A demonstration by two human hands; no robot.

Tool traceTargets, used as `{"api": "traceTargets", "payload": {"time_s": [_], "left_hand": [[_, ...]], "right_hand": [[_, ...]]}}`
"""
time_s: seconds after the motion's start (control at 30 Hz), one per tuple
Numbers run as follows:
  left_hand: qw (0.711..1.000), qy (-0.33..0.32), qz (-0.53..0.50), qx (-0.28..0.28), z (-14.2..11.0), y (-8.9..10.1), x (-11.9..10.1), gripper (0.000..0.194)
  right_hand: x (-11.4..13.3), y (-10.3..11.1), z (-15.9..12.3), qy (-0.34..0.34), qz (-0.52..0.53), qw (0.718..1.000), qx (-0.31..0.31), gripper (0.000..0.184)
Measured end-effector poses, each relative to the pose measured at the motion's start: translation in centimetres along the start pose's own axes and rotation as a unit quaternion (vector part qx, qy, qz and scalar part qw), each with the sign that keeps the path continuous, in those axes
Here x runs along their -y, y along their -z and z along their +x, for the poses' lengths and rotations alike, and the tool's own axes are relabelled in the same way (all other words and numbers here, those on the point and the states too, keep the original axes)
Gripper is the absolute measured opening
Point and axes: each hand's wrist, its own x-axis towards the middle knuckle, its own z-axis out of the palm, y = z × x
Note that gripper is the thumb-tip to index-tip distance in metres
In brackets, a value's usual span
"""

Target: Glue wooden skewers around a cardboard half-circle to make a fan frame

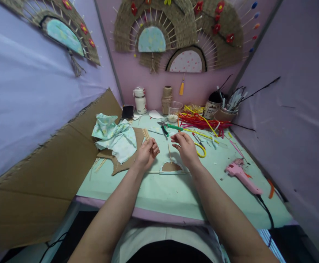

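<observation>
A small bundle of thin wooden sticks (145, 134) is gripped in my left hand (147, 152), their ends poking up past the fingers. My right hand (185, 146) hovers to the right with its fingers curled but apart, and I see nothing between them. On the table between my forearms lies a half-round cardboard piece (171, 167) edged with pale blue cloth. A single stick (169, 153) points away from its curved edge, and other sticks lie out to both sides along its straight edge.
A pink glue gun (243, 177) with a black cord lies at the right. Green-handled pliers (175, 127) and red pipe cleaners (203, 121) are behind my hands. Floral cloth (115, 137) covers a cardboard offcut at left, beside a tall cardboard sheet (52, 171). A bottle (140, 100) stands behind.
</observation>
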Motion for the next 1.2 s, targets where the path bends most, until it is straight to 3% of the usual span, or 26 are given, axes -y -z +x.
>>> {"api": "traceTargets", "payload": {"time_s": [0.3,0.53,0.77,1.2], "left_hand": [[0.997,-0.038,0.027,-0.063,0.0,-0.4,0.2,0.021],[0.997,-0.043,0.024,-0.063,0.1,-0.4,0.3,0.028],[0.989,-0.118,0.034,-0.078,0.6,-0.2,0.9,0.029],[0.987,-0.110,0.092,-0.073,0.6,-0.3,1.0,0.030]], "right_hand": [[0.0,-0.2,-0.2,0.008,-0.013,1.000,-0.005,0.025],[-0.1,-0.3,-0.4,0.013,-0.029,0.999,0.006,0.025],[-0.5,-0.1,-0.4,0.030,-0.050,0.998,0.024,0.027],[-0.6,-0.2,-0.6,0.053,-0.086,0.994,0.043,0.022]]}}
